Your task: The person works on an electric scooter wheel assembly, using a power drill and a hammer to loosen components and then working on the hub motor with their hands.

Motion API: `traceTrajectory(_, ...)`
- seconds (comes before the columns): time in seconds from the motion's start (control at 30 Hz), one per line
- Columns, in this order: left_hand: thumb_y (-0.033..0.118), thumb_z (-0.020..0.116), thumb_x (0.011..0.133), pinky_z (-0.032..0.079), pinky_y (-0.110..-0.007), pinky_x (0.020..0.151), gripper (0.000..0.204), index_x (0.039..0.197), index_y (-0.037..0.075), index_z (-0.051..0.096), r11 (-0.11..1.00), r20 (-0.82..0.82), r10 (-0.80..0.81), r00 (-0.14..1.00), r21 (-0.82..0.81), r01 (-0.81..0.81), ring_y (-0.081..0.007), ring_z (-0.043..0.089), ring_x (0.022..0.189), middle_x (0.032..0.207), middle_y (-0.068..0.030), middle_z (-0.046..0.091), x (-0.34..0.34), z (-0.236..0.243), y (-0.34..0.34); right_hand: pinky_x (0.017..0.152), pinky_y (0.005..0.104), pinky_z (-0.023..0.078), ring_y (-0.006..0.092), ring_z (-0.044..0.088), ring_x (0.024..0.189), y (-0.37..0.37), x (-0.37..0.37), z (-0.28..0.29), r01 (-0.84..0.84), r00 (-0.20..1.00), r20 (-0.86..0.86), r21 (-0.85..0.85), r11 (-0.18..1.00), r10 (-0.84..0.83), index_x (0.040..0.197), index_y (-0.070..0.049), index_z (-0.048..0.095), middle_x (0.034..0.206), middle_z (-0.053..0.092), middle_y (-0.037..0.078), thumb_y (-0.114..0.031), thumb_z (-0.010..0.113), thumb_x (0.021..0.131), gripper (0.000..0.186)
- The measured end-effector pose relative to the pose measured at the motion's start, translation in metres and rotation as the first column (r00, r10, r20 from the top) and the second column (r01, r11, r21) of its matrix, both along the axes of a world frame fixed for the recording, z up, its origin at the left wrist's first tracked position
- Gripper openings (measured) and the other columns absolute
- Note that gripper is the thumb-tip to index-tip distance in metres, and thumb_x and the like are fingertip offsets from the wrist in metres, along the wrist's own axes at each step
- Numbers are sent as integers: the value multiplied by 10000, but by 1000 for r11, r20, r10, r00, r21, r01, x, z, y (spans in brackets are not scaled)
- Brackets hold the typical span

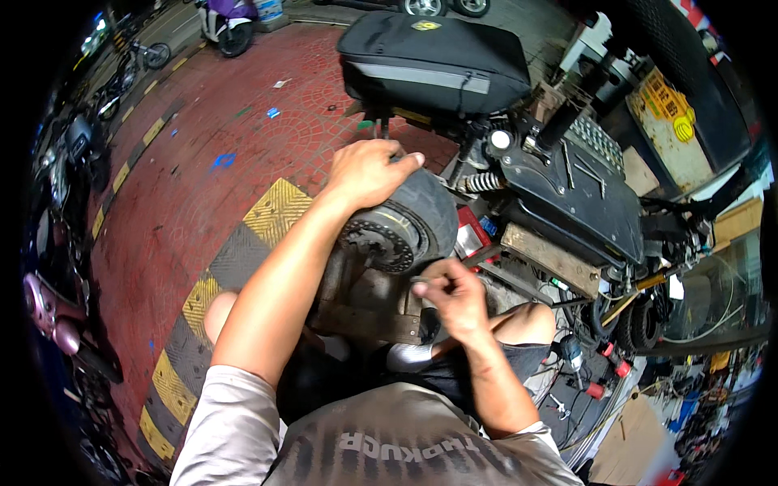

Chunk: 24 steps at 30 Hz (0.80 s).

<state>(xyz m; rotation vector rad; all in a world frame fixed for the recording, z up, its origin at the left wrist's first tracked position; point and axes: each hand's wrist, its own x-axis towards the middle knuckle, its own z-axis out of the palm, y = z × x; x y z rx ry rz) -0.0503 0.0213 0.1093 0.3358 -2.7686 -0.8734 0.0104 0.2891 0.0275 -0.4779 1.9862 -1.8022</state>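
Observation:
A small wheel with a black tyre [433, 212] stands in front of me, over a worn wooden stool [377, 322]. Its drilled brake disc [374, 243] faces my lap. Curled over the top of the tyre, my left hand [369, 174] grips it, the thumb lying toward the right. My right hand [455, 298] is held low beside the wheel, thumb and forefinger pinched together. A small greyish thing shows at those fingertips, too small to name. Just beyond the wheel is an electric scooter [559, 194] with a coil spring [480, 183] and a black bag [433, 69].
Wrenches [569, 166] lie on the scooter's deck, propped by a wooden block [551, 257]. A yellow-and-black ramp strip [235, 251] edges the red paving [194, 138] at left. Parked motorbikes [77, 154] line the far left. A power drill [572, 353] and cables lie at right.

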Motion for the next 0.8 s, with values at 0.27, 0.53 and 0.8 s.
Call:
traceTrajectory(0.27, 640, 657, 973, 564, -551, 971, 594, 989, 72, 831, 999, 1, 3, 1000, 34, -3, -454, 744, 1093, 1049, -222, 801, -8, -3, 1, 730, 434, 581, 349, 717, 818, -80, 27, 4, 53, 749, -660, 160, 986, 67, 1070, -18, 740, 946, 701, 166, 23, 837, 867, 229)
traceTrajectory(0.53, 614, 647, 998, 562, -543, 997, 580, 1039, 68, 839, 998, 17, -22, 1000, 51, 21, -442, 743, 1108, 1085, -219, 806, -6, -4, -3, 824, 454, 600, 377, 727, 935, -85, 20, 22, 73, 651, -737, 299, 951, 182, 1095, -15, 779, 1042, 707, 174, 13, 798, 879, 219)
traceTrajectory(0.8, 603, 663, 996, 563, -552, 983, 568, 1032, 62, 832, 998, -4, -5, 1000, 68, 5, -441, 747, 1095, 1070, -224, 805, -4, -6, -4, 807, 513, 619, 398, 732, 919, -106, 0, 61, -63, 307, -683, 680, 730, 663, 900, 11, 743, 1032, 667, 228, -41, 684, 834, 103)
